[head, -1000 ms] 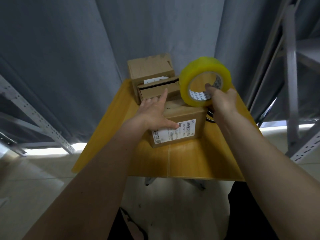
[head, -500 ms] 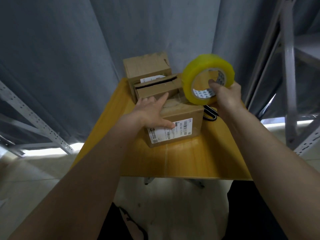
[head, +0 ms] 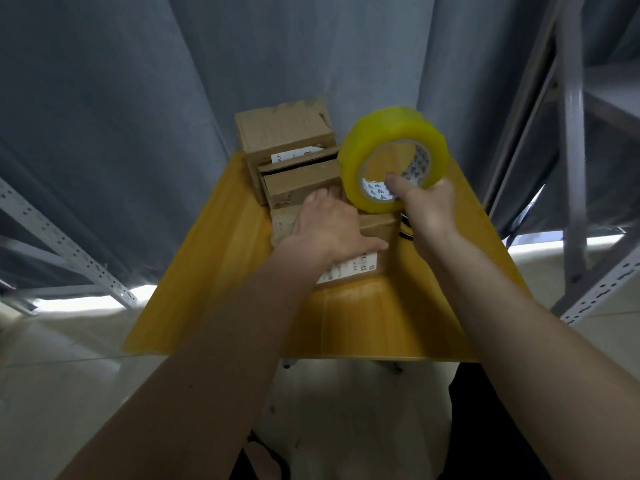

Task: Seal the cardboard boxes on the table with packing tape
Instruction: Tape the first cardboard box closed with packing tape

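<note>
Single head-worn wide-angle view, looking forward and steeply down from close above the tabletop [head: 214,271] at frame centre, both forearms entering from the lower edge, floor below.

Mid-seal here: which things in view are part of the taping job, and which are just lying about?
In the job:
- tape roll, gripped by right hand
- near box under left hand
- two far boxes

Lying about:
- black object beside the near box
- metal shelving

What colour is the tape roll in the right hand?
Translucent yellow tape roll, with a tan inner core; seen in the head view, the only one.
</note>
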Tool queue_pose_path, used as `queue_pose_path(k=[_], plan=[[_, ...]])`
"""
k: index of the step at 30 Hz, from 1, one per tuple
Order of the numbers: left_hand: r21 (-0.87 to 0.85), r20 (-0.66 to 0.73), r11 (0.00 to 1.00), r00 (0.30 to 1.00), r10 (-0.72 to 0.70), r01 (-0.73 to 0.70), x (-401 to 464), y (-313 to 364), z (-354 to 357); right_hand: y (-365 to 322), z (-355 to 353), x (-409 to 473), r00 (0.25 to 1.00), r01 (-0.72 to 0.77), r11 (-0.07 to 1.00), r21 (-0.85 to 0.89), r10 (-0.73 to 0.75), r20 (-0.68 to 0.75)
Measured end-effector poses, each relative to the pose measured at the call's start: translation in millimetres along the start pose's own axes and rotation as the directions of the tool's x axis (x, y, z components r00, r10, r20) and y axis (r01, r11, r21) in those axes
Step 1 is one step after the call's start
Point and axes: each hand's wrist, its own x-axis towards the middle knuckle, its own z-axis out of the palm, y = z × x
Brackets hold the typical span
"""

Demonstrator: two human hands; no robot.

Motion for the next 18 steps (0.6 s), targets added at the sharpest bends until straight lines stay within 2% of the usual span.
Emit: queue_pose_path(k=[2, 10, 14, 18], plan=[[-0.013, 0.036, 1.0, 0.999, -0.006, 0.006, 1, -2, 1, 3, 5, -3, 0.999, -0.05, 0.998, 0.03, 0.05, -0.002], [-0.069, 0.013, 0.998, 1.0, -0.003, 0.004, 3, -6, -3, -11, -12, 10, 0.999, -0.035, 0.999, 0.024, 0.034, 0.032], [-0.16, 0.019, 0.987, 1.0, -0.013, 0.016, 2, -6, -3, -7, -23, 15, 0.976, -0.216, 0.956, 0.2, 0.215, 0.023], [-0.186, 0.042, 0.982, 0.999, -0.016, 0.024, 1, -5, -5, 2, -28, 17, 0.945, -0.325, 0.881, 0.344, 0.32, 0.075]])
